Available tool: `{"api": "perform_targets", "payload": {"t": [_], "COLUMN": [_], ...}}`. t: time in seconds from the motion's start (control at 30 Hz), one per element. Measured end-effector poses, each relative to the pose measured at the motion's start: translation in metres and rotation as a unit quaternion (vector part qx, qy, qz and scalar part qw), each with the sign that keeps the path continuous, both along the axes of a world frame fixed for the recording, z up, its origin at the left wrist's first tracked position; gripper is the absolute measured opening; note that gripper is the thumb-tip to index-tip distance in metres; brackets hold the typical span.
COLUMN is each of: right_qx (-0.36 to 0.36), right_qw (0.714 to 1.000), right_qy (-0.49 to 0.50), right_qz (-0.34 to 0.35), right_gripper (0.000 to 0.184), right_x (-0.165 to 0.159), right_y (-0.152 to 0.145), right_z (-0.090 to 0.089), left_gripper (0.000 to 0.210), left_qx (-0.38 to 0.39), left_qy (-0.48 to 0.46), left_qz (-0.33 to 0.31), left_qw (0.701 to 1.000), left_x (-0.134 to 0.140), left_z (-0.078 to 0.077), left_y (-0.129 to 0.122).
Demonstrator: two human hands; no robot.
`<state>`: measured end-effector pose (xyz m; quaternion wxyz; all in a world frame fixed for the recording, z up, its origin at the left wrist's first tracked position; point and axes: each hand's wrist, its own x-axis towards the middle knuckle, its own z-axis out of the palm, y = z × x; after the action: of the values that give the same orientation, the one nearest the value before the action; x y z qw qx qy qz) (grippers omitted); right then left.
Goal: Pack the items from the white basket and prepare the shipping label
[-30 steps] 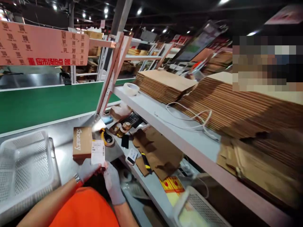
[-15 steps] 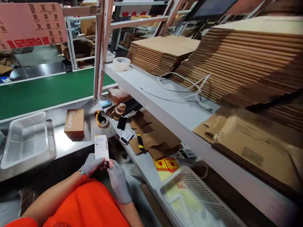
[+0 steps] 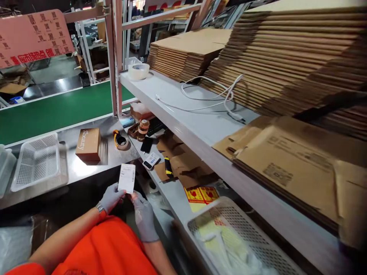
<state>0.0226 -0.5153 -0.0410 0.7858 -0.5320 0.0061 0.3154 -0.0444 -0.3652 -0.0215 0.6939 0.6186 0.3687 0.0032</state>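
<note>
Both gloved hands — left hand, right hand — still pinch the label, now drawn nearer, clear of the box lying far-left on the table.

A packing room in a warehouse.
Big piles of flat cardboard boxes sit on a shelf at 2 o'clock, a green conveyor belt runs at 10 o'clock, with a tape roll at 12 o'clock.
</note>
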Motion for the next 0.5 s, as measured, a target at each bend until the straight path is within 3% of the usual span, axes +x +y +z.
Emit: {"api": "perform_targets", "payload": {"t": [0.1, 0.17, 0.23, 0.3, 0.37, 0.5], "right_qx": [-0.014, -0.036, -0.060, -0.079, -0.084, -0.055], "right_qw": [1.000, 0.997, 0.990, 0.984, 0.981, 0.984], "right_qy": [-0.016, -0.062, -0.119, -0.153, -0.164, -0.156], "right_qz": [-0.002, 0.017, 0.038, 0.052, 0.067, 0.071], "right_gripper": [0.048, 0.042, 0.036, 0.033, 0.031, 0.035], "right_x": [0.001, 0.002, 0.003, 0.004, 0.004, -0.002], "right_y": [-0.003, -0.006, -0.007, -0.008, -0.008, -0.007], "right_z": [-0.006, -0.008, -0.009, -0.009, -0.010, -0.016], "left_gripper": [0.073, 0.056, 0.037, 0.037, 0.039, 0.041], "left_qx": [0.225, 0.299, 0.283, 0.236, 0.193, 0.024], "left_qy": [-0.001, -0.080, -0.132, -0.126, -0.092, -0.036], "left_qz": [0.016, -0.056, -0.135, -0.162, -0.138, -0.010], "left_qw": [0.974, 0.949, 0.940, 0.950, 0.967, 0.999], "left_x": [-0.006, -0.010, -0.012, -0.011, -0.007, 0.000], "left_z": [0.010, 0.019, 0.025, 0.025, 0.019, 0.003], "left_y": [0.001, 0.002, 0.001, -0.001, -0.001, 0.004]}}
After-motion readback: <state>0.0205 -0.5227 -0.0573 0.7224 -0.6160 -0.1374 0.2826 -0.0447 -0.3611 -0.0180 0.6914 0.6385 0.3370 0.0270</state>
